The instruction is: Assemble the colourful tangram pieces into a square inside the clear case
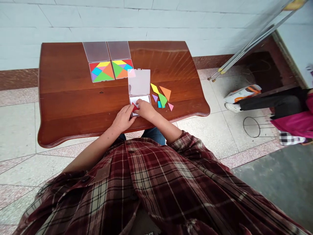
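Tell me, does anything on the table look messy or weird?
Yes, a bit: the loose pieces lie jumbled right of the near box, the green one partly over the blue one, while the two back boxes hold theirs fitted together. Nothing looks broken.

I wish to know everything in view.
Open box: 1, white, at hands
Red piece: 1, red, between hands
Loose pieces: 6, multicoloured, box's right
Filled boxes: 2, multicoloured, back-left
Table: 1, brown, centre
Wall: 1, pale, behind
Floor: 1, pale, below
Crutches: 2, silver, right
Bag: 1, white-orange, floor
Stool: 1, dark, right
Person: 1, magenta top, right
Jeans: 1, blue, below
Shirt: 1, plaid, foreground
Left hand: 1, bare, centre
Right hand: 1, bare, centre
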### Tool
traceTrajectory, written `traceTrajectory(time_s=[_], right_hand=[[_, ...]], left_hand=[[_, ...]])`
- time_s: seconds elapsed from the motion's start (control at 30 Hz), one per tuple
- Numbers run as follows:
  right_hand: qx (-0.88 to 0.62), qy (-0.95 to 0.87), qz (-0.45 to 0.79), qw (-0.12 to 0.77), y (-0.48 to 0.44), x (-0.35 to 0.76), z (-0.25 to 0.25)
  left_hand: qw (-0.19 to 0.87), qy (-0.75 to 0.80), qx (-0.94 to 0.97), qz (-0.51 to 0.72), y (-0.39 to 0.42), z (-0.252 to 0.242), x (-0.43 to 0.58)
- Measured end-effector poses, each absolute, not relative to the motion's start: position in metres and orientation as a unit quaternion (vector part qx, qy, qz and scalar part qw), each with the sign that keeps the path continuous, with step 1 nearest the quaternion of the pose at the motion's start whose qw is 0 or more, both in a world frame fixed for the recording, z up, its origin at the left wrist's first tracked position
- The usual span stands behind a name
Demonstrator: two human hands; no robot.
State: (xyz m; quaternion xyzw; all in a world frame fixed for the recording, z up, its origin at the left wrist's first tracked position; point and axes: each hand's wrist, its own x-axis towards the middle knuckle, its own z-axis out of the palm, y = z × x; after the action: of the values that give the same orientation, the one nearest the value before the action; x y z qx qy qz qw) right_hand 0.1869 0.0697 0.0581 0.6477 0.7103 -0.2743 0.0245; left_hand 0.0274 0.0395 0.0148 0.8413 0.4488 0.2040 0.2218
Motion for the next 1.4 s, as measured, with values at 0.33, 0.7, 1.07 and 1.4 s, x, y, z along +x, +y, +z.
traceTrajectory(time_s=[0.33,0.7,1.07,1.4], right_hand=[[0.657,0.704,-0.267,0.029,0.065,0.185,0.062],[0.664,0.687,-0.295,0.011,0.07,0.185,0.059],[0.622,0.653,-0.408,-0.142,0.093,0.237,0.059],[0.521,0.791,-0.321,0.013,0.11,0.259,0.071]], left_hand=[[0.214,0.431,0.851,0.211,0.038,0.012,0.026],[0.215,0.43,0.851,0.21,0.038,0.013,0.028],[0.214,0.456,0.831,0.234,0.043,0.009,0.022],[0.205,0.472,0.815,0.265,0.049,0.004,0.015]])
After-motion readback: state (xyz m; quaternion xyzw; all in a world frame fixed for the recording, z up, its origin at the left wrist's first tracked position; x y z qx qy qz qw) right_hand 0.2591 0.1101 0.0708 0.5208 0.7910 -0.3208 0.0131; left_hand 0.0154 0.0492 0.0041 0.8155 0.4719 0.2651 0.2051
